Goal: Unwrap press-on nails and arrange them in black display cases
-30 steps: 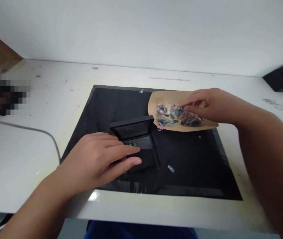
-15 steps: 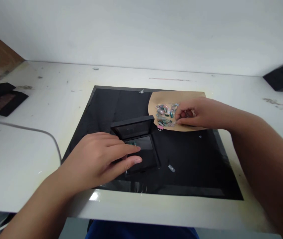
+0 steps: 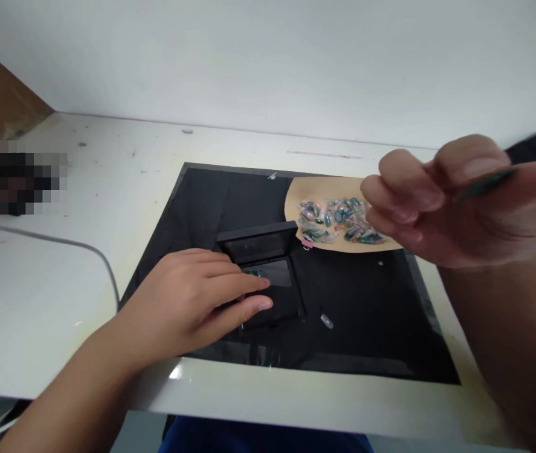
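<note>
A dark green press-on nail (image 3: 487, 184) is pinched between the thumb and fingers of my right hand (image 3: 442, 201), raised close to the camera with the palm side showing. My left hand (image 3: 192, 292) lies over the left side of a flat black case (image 3: 280, 303), its thumb and index finger stretched across the inside. The case's lid (image 3: 263, 244) stands up at the back. A few green nails (image 3: 255, 272) show in the case by my fingers; the rest there is hidden. Behind it, several shiny press-on nails (image 3: 343, 214) lie in groups on tan paper (image 3: 319, 189).
A black mat (image 3: 372, 327) covers the middle of the white table (image 3: 83, 189). One pale nail (image 3: 327, 321) lies on it, right of the case. A pink clip (image 3: 306, 244) sits at the paper's edge. A grey cable (image 3: 60, 238) runs along the left.
My right hand has lifted from the nails on the tan paper, moved up and right toward the camera, and turned over with a green nail in it. My left hand has stayed on the case.
</note>
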### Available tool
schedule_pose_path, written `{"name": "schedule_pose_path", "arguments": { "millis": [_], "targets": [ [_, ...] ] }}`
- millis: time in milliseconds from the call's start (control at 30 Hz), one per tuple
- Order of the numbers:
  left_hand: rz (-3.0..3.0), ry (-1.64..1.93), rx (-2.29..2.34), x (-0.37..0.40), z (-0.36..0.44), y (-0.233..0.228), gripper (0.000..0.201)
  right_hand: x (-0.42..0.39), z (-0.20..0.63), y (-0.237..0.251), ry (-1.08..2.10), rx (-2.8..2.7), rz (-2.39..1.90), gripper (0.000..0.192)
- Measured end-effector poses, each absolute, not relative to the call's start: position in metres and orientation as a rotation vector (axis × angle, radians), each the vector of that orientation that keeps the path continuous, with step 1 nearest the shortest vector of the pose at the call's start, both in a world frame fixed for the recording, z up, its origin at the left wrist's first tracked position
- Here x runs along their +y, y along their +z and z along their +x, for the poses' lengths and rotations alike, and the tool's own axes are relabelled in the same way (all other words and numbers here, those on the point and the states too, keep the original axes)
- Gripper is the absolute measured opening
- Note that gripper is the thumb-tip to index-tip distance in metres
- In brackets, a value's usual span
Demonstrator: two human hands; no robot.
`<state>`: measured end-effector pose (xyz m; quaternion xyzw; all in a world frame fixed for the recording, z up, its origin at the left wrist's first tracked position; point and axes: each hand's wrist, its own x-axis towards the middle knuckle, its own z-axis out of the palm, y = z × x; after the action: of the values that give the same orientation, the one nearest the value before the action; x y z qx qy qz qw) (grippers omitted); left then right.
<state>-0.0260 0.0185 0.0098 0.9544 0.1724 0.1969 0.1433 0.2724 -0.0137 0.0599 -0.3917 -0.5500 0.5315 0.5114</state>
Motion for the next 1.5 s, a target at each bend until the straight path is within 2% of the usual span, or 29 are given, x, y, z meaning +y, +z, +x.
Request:
{"name": "schedule_pose_path", "arguments": {
  "millis": [267,633,867,1067,1333,1500],
  "targets": [
    [2.742,0.562,0.516,0.020,-0.025,0.011,0.022,-0.023,0.255,0.047,1.611,-1.267,-0.767,0.018],
    [2.719,0.595,0.514,0.021,-0.025,0.010,0.022,-0.022,0.246,0.033,1.627,-1.343,-0.782,0.017],
    [2.689,0.589,0.555,0.021,-0.027,0.012,0.021,-0.029,0.235,0.025,1.722,-1.677,-1.132,0.014],
    [2.649,0.378,0.641,0.020,-0.029,0.013,0.014,-0.033,0.216,0.007,1.359,-2.009,-1.525,0.021],
    [2.658,0.242,0.733,0.023,-0.031,0.012,0.011,-0.034,0.205,-0.011,1.188,-1.959,-1.620,0.017],
    [2.638,0.188,0.768,0.022,-0.032,0.011,0.015,-0.037,0.207,-0.014,1.112,-1.968,-1.581,0.022]
  ]
}}
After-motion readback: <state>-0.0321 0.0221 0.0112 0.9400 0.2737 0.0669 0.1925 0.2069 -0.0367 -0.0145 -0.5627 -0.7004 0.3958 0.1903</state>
